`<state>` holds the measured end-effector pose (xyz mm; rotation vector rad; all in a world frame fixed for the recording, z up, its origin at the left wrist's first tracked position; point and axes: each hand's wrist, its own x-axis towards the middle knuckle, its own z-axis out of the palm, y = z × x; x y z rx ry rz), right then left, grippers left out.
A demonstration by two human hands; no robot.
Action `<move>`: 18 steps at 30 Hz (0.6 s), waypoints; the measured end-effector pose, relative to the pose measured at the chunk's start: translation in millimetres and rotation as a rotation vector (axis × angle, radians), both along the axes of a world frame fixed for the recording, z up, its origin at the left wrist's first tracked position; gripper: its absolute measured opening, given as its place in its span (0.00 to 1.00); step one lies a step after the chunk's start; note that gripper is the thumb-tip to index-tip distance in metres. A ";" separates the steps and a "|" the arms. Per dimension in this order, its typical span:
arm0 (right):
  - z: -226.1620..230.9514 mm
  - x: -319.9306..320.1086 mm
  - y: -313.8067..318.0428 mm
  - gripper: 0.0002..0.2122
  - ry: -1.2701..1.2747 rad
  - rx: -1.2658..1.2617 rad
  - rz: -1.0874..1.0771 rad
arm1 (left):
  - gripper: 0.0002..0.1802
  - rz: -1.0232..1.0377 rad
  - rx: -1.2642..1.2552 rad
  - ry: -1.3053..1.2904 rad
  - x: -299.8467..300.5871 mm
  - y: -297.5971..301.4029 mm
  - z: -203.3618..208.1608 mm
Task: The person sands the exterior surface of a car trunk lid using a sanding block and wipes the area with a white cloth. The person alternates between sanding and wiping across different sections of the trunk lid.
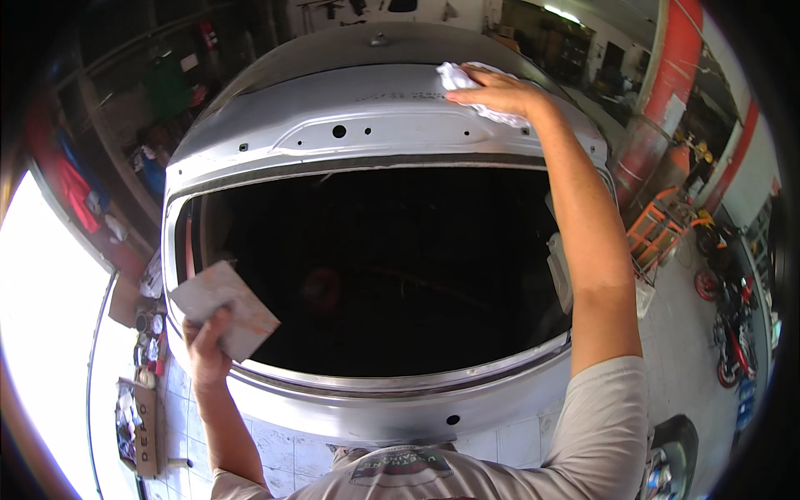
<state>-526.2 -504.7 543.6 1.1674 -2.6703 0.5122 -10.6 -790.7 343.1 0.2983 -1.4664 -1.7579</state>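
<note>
In front of me stands a grey car tailgate (400,125) with a large dark window opening (375,275). At its lower left, my left hand (208,343) grips a flat, square grey board (237,304) with orange smears, thumb across its face. My right arm reaches far forward, and my right hand (504,93) presses a crumpled white cloth (457,79) onto the upper right of the panel, near the roof edge. Several small round holes show in the panel below and left of the cloth.
The dark car roof (375,54) rises beyond the panel. A red pillar (667,96) and an orange hand truck (657,229) stand at right, with a red motorcycle (735,342) farther out. On the left floor sits a cardboard box (146,429) of odds and ends.
</note>
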 end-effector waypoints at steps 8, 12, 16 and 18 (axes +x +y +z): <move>4.6 12.1 -24.1 0.54 0.089 0.011 -0.027 | 0.31 0.100 -0.101 -0.197 -29.3 34.8 60.9; -13.9 0.3 -10.7 0.48 0.147 -0.075 0.024 | 0.23 -0.103 -0.266 -0.166 -149.6 -0.7 162.2; -23.5 -32.0 55.5 0.40 0.209 -0.109 -0.122 | 0.25 -0.168 -0.414 -0.439 -223.0 -20.5 222.1; -34.1 -49.2 100.6 0.37 0.292 -0.191 -0.171 | 0.25 -0.215 -0.439 -0.528 -244.2 -30.3 231.6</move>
